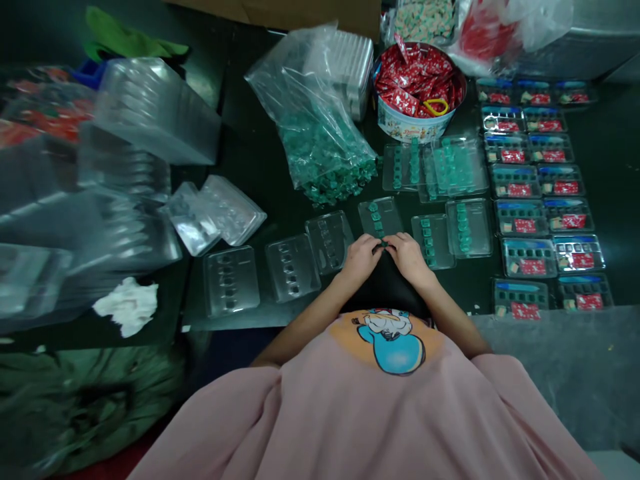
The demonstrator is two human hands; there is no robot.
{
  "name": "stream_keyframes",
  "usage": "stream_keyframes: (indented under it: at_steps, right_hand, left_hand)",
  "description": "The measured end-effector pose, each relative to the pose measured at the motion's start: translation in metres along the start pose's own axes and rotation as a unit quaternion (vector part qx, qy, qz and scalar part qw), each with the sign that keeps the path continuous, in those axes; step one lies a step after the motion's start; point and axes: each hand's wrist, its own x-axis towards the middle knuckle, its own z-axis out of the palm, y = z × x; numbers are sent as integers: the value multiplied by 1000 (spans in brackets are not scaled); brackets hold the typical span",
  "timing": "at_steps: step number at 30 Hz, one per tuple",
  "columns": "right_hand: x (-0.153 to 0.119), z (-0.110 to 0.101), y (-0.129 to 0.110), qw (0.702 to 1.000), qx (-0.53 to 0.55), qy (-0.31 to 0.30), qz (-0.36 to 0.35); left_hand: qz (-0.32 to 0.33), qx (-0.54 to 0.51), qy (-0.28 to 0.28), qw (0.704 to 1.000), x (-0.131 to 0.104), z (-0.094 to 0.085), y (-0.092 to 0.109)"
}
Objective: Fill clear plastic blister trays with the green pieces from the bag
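Observation:
At the table's front edge, my left hand [363, 258] and my right hand [406, 257] meet, fingers pinched around a small green piece [384, 244]. They are at the near end of a clear tray [391, 212] with a column of green pieces in it. Left of my hands lie three clear trays, one [329, 241] close by, another [293, 268] and a third [231, 280], with no green pieces visible in them. On the right, two trays [440, 257] [477, 230] each hold a green column. An open plastic bag [325, 147] of green pieces lies beyond.
A round tin [413, 127] of red packets stands at the back. Packed trays [529, 258] form rows on the right. Stacked clear trays [150, 110] fill the left, near a crumpled white tissue [129, 307]. A cardboard box [300, 15] borders the back.

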Motion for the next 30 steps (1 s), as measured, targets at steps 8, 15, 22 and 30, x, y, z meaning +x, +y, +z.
stream_keyframes:
  at_steps: [8, 15, 22, 30]
  right_hand:
    - [10, 2, 8, 1000, 20, -9, 11]
    - [9, 1, 3, 1000, 9, -18, 3]
    - [21, 8, -3, 996, -48, -59, 38]
    - [11, -6, 4, 999, 16, 4, 35]
  left_hand:
    - [3, 0, 2, 1000, 1, 4, -2]
    - [15, 6, 4, 1000, -1, -2, -3]
    - [49, 54, -25, 997, 0, 1, -8]
    - [67, 27, -2, 997, -2, -8, -11]
